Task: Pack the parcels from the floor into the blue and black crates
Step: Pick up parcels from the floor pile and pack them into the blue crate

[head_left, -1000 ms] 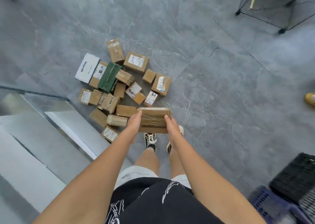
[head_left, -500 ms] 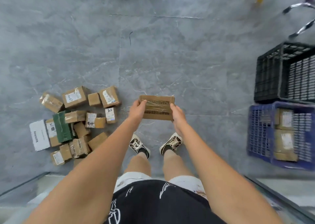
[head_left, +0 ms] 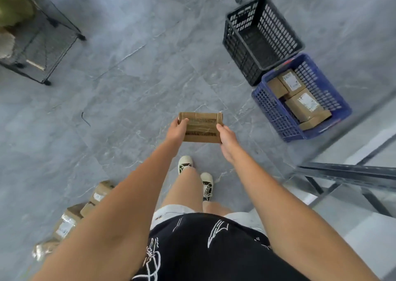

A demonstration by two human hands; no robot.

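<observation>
I count two crates, one black crate and one blue crate, one held parcel, perhaps four parcels inside the blue, and roughly four floor parcels near left.

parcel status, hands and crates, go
Left hand and right hand grip taped cardboard parcel. Blue crate part filled, black crate empty. Floor between bare.

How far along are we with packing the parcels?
Done: several parcels already lie in the blue crate. In hand: the left hand and right hand hold a flat taped parcel above the floor, short of the crates. Left: the black crate looks empty, and a few parcels on the floor show at lower left.
</observation>
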